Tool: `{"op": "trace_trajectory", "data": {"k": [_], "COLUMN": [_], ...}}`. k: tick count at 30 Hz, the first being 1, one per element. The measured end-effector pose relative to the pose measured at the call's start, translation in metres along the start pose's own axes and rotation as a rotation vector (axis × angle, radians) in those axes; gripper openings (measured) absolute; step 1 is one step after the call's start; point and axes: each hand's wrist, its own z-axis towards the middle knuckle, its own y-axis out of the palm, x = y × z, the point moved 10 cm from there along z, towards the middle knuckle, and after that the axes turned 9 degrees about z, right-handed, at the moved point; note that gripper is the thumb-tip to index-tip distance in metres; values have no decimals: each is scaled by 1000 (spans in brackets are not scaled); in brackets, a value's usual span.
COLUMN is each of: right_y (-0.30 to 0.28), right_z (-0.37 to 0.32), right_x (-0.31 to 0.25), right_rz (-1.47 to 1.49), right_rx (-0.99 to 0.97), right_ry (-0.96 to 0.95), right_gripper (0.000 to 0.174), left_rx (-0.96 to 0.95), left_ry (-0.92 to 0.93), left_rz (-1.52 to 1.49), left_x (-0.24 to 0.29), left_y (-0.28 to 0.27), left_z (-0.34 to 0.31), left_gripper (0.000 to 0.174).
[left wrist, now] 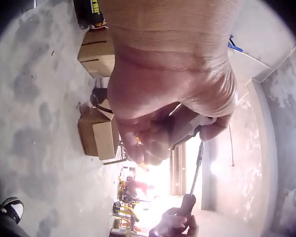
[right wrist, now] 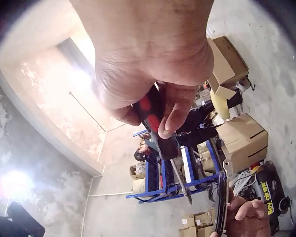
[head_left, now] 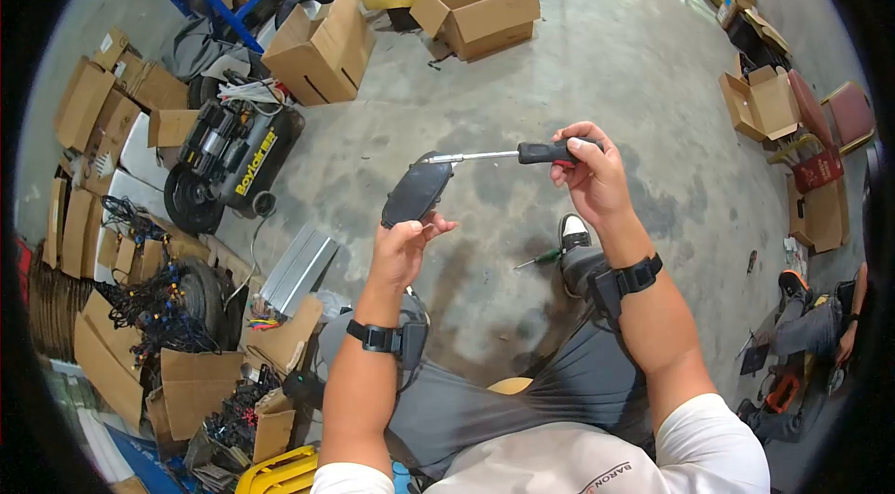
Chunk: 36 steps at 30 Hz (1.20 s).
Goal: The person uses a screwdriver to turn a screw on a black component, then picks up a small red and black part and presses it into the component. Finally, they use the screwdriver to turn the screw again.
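Note:
In the head view my left hand (head_left: pixel 403 250) pinches a flat, dark part with rounded edges (head_left: pixel 418 193) by its lower end, thumb on the near face. My right hand (head_left: pixel 597 175) grips a screwdriver (head_left: pixel 545 153) by its black and red handle. Its shaft points left, and the tip overlaps the upper edge of the dark part in this view. From the right wrist, the screwdriver (right wrist: pixel 153 118) shows its shaft aimed downward, while the dark part (right wrist: pixel 220 205) appears edge-on with a small tab at its top. The left wrist view hides most of the part behind the palm.
A black air compressor (head_left: pixel 238 154) stands at the left, with cardboard boxes (head_left: pixel 322 47) beyond it. Below my hands a green-handled tool (head_left: pixel 538 259) lies on the concrete floor near my shoe (head_left: pixel 574 233). Another person (head_left: pixel 816 317) sits low at the right.

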Motion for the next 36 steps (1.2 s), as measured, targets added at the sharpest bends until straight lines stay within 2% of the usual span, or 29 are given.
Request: {"op": "trace_trajectory", "data": {"k": [8, 12, 17, 19, 21, 24, 31, 36], "right_y": [2, 13, 22, 24, 25, 26, 28, 27], "right_z": [-1, -5, -9, -9, -9, -9, -11, -11], "right_x": [1, 7, 18, 20, 21, 23, 25, 26], "right_rz": [-74, -132, -156, -193, -208, -244, -298, -332], "right_rx": [6, -45, -127, -156, -150, -147, -132, -114], "right_ry": [-3, 41, 95, 104, 106, 115, 131, 126], "right_gripper": [16, 18, 19, 20, 19, 18, 17, 18], "left_rx": [0, 63, 245, 236, 229, 235, 257, 291], "left_ry": [-7, -27, 20, -6, 46, 19, -13, 20], "left_rz": [98, 162, 513, 449, 615, 602, 615, 731], "left_x": [-3, -9, -12, -6, 1, -5, -12, -9], "left_y": [-4, -8, -22, -13, -11, -17, -28, -32], "left_z": [1, 2, 4, 3, 3, 4, 6, 6], "left_gripper": [42, 47, 55, 52, 49, 48, 49, 51]}}
